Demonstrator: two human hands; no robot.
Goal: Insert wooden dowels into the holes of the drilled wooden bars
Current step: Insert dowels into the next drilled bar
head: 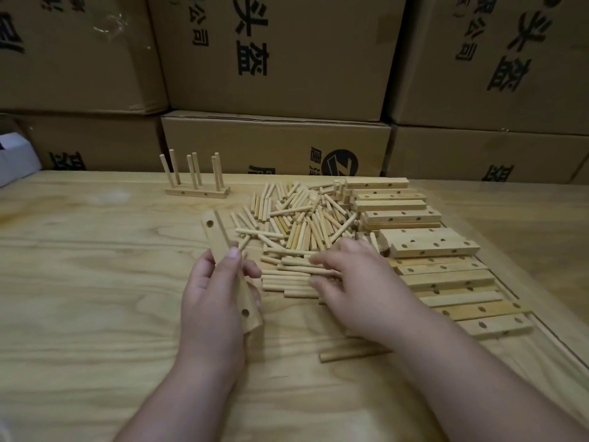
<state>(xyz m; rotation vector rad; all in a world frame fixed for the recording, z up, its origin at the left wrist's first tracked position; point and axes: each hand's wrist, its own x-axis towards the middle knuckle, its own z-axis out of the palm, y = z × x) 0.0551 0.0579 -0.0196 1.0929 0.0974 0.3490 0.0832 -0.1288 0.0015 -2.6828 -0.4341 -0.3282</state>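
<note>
Between left hand (212, 295) fingers, pale two-holed drilled bar (223, 247); right hand (353, 282) fingers relaxed on dowels (296, 231).

Stacked cardboard boxes (274, 59) behind wooden table (79, 282); white object (16, 161) far left.

Two hands (216, 291), six upright dowels (193, 169)

You are looking at a dim, warm-toned picture: light falls softly from above onto the tabletop (95, 282), leaving faint shadows under the forearms, while the cardboard boxes (274, 59) behind sink into darkness at the top corners. Your wide-angle lens bows the straight edges outward near the borders. Detail is soft overall, and the fingers (322, 260) of the right hand (360, 282) are slightly blurred.
</note>
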